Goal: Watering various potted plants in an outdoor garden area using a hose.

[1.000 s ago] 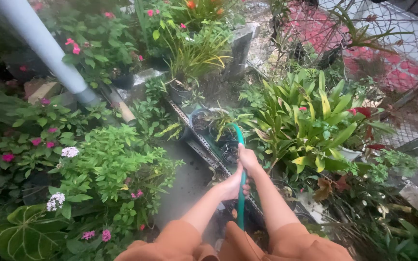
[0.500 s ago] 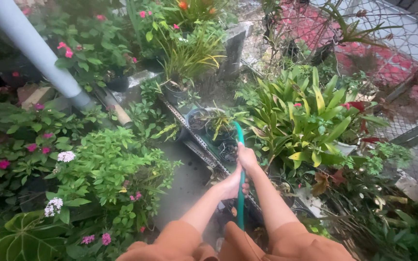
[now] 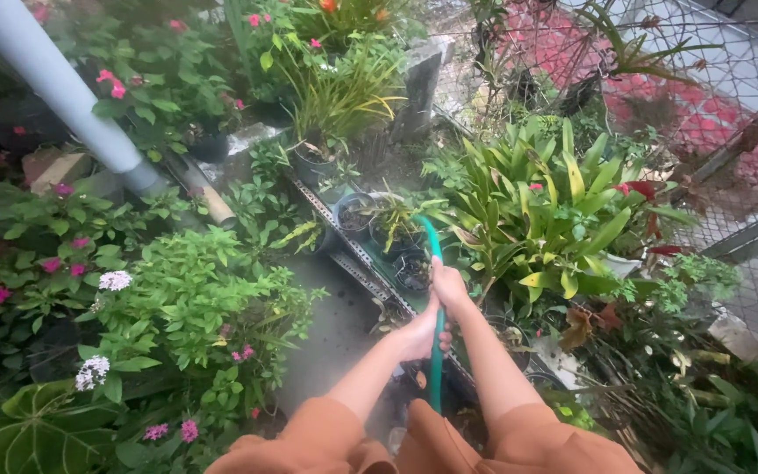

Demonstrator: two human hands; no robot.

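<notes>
While both hands grip a green garden hose [image 3: 434,351], a person in orange sleeves stands over a crowded garden bed, seen from a head camera looking down. The hose rises from near the person's waist, passes through both hands and curves forward, its tip [image 3: 420,225] arching over small dark pots [image 3: 412,270] on a perforated metal rack [image 3: 354,254].

Risks, judged from this view: the hose end sits close above the little pots, so a strong stream could wash soil out or tip one off the rack. The hose also bends sharply past the upper hand and might kink. The ground between the plants looks damp and could be slippery.

The right hand [image 3: 449,285] is higher, closed fully around the hose just below its curve. The left hand [image 3: 418,338] is lower, fingers wrapped tight around the same hose, touching the right wrist area.

A broad-leaved green and yellow plant [image 3: 554,219] stands to the right, pink flowers [image 3: 50,263] to the left, a grey pipe [image 3: 54,83] beyond, and a wire fence [image 3: 730,114] at far right.
</notes>
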